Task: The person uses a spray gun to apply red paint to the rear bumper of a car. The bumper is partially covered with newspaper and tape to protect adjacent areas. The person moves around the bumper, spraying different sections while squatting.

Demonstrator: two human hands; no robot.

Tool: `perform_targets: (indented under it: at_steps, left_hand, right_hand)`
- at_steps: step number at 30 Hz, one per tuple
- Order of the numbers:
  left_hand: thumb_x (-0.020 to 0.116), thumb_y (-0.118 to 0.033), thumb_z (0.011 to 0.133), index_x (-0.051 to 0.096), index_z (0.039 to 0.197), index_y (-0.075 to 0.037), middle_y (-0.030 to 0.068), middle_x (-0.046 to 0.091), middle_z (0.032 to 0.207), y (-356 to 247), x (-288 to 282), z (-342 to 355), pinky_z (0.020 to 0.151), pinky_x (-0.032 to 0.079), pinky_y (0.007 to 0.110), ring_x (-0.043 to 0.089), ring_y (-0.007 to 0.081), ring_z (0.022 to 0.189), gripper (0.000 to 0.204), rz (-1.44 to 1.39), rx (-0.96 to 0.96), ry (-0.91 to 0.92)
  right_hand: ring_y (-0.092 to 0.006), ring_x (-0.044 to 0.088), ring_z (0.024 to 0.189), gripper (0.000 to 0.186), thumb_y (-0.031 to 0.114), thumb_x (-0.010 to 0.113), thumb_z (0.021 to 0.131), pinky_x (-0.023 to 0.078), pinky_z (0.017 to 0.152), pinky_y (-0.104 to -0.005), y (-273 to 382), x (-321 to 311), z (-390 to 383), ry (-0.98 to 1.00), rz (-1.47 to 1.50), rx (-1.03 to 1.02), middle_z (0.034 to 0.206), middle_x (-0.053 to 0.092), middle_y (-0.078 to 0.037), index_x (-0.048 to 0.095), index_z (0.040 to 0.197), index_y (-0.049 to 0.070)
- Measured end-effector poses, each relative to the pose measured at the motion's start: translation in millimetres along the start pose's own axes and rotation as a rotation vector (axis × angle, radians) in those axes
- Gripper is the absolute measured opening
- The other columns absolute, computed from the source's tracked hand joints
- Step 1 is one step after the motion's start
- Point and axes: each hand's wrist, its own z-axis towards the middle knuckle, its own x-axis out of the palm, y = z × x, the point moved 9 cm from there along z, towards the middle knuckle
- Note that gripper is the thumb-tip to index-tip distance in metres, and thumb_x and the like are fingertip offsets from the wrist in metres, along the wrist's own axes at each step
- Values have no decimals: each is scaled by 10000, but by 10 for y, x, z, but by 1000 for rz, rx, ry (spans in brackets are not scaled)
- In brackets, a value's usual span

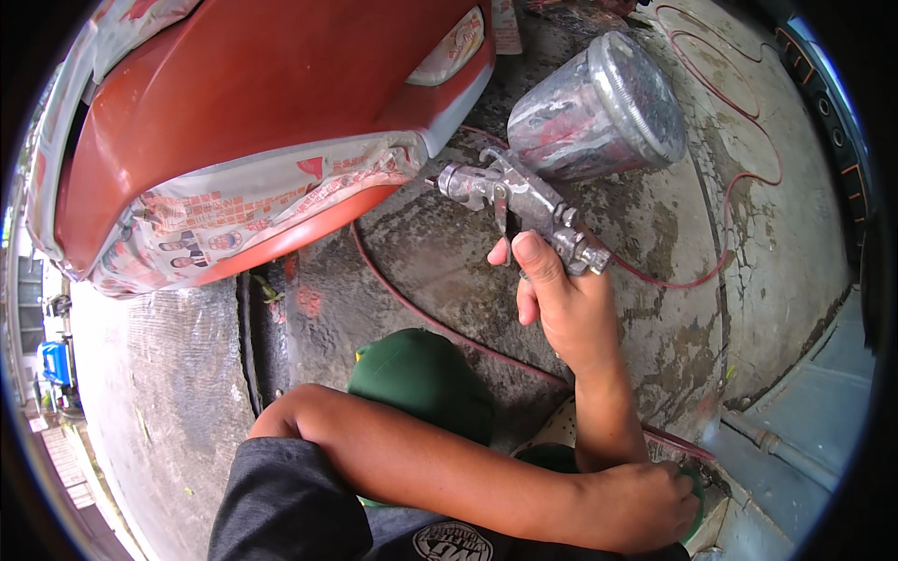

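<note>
My right hand (566,309) is wrapped round the handle of a worn metal spray gun (514,192), thumb at the back and a finger by the trigger. Its nozzle faces left, near the lower edge of a red-brown car bumper (309,84). A large paint-streaked cup (599,107) sits tilted on the gun. Printed masking paper (253,210) covers the bumper's lower opening. My left arm crosses in front of me, and my left hand (645,505) is curled closed beside my right forearm, above my green-clad knee. Whatever its fingers hold, if anything, is hidden.
A thin red hose (426,318) runs over the stained concrete floor (402,257) and loops away at the far right. Blue-grey metal panels (795,430) stand along the right side. My other green-clad knee (426,383) is raised below the bumper.
</note>
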Motion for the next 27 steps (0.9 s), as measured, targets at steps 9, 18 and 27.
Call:
perform_targets:
  at_steps: [9,18,27]
  left_hand:
    - [621,-203,834,687,878,-32,45,651,858,84,-48,-136,688,532,328,639,205,808,189,72,-38,20]
    - [617,-216,809,671,869,-44,20,623,869,148,-141,-151,670,498,308,614,183,801,191,157,5,-13]
    - [621,-211,811,665,876,-32,25,628,871,170,-130,-184,673,533,311,628,183,820,196,155,8,-25]
  right_hand:
    - [-44,487,550,287,289,721,1005,399,461,-244,-238,93,-92,-22,7,-19,790,597,12,615,1089,35]
    - [-52,506,560,348,330,714,1006,412,478,-243,-395,-46,-1,-88,-29,-6,854,644,-12,616,1138,23]
    - [-57,518,534,372,346,652,1040,413,455,-215,-526,-263,2,-187,-122,70,893,670,-45,614,1219,22]
